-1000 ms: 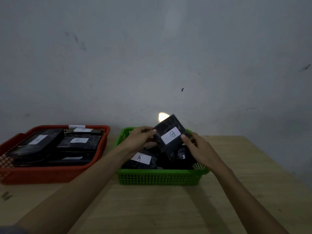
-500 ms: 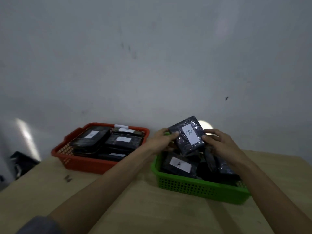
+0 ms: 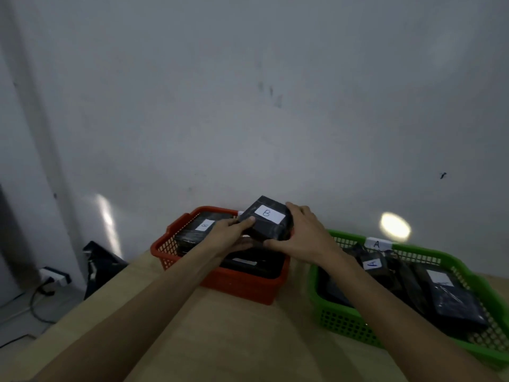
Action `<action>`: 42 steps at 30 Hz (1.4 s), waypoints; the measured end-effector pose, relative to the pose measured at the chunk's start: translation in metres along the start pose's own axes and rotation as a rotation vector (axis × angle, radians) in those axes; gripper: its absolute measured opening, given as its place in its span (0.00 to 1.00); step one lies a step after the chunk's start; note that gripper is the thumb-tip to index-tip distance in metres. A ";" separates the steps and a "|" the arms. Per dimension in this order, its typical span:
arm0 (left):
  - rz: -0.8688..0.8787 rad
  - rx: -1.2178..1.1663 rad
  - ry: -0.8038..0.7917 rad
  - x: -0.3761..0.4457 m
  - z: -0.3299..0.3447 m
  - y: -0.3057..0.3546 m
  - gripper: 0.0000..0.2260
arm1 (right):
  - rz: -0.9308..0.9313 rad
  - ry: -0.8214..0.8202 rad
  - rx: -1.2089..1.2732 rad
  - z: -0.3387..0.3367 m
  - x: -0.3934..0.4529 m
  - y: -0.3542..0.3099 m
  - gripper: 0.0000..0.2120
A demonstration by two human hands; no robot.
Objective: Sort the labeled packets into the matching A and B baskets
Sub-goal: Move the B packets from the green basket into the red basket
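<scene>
A black packet with a white "B" label (image 3: pixel 266 220) hangs over the red basket (image 3: pixel 237 285). My left hand (image 3: pixel 232 234) grips its left side and my right hand (image 3: pixel 301 235) grips its right side. Inside the red basket lie other black packets, one with a white label (image 3: pixel 204 225) at the back left. To the right stands the green basket (image 3: pixel 355 325), tagged "A" (image 3: pixel 376 244) on its far rim, with several black packets, one labeled "A" (image 3: pixel 372 263).
Both baskets stand on a light wooden table (image 3: pixel 225 334) against a grey wall. Beyond the table's left edge, on the floor, are a dark bag (image 3: pixel 102 264), a white power strip (image 3: pixel 53 277) and cables.
Both hands carried the B packet left, from above the green basket to above the red basket. The view swung left and down with them.
</scene>
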State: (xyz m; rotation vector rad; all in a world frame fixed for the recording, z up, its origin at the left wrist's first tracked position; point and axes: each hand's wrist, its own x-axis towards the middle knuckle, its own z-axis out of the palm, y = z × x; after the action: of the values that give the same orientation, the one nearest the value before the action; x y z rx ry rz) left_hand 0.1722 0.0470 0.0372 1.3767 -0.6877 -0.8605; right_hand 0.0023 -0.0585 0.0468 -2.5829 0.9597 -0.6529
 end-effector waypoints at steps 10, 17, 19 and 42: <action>0.482 1.163 0.551 0.038 -0.146 -0.043 0.20 | 0.013 -0.251 0.177 0.081 0.098 -0.044 0.55; 0.297 1.081 0.453 0.050 -0.161 -0.060 0.29 | -0.011 -0.289 0.175 0.123 0.140 -0.053 0.51; 0.323 1.057 0.461 0.049 -0.161 -0.062 0.28 | -0.023 -0.291 0.161 0.131 0.147 -0.057 0.50; 0.435 1.071 0.414 0.032 -0.135 -0.045 0.23 | -0.081 -0.072 0.162 0.088 0.100 -0.033 0.25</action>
State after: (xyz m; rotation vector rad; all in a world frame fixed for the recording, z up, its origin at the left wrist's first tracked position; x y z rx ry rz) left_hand 0.2977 0.0933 -0.0221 2.1320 -1.1246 0.2338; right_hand 0.1327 -0.0910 0.0168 -2.4938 0.7506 -0.6272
